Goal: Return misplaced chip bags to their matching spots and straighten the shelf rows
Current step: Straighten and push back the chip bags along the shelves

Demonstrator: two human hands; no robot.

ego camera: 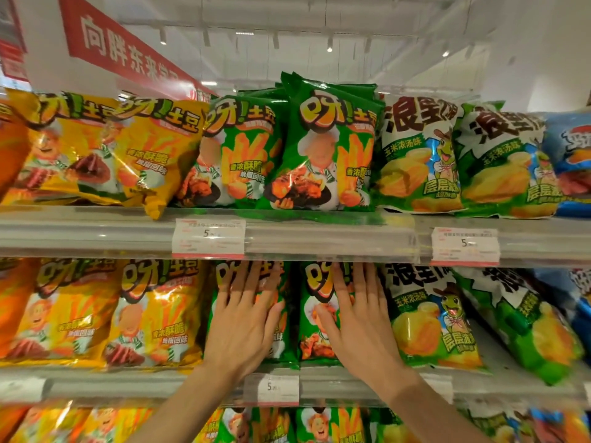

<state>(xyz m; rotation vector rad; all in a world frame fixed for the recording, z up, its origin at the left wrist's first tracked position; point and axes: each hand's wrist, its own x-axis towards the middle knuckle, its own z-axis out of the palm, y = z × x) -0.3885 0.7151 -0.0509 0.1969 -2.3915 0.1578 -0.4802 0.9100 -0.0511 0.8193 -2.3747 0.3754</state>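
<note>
Green chip bags (319, 318) | your left hand (243, 327), right hand (358, 324) press flat, fingers straight, gripping nothing | squaring fronts under palms.

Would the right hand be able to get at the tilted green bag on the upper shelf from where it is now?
Probably yes. The right hand lies flat on a green bag one shelf below, and the tilted green bag stands at the shelf front with nothing before it.

Both flat hands, left hand (241, 327) and right hand (358, 324), meet a solid wall of green bags (307, 314) ahead, the shelf edge (319, 244) barring passage just above the fingertips, free room remaining only behind the wrists.
</note>
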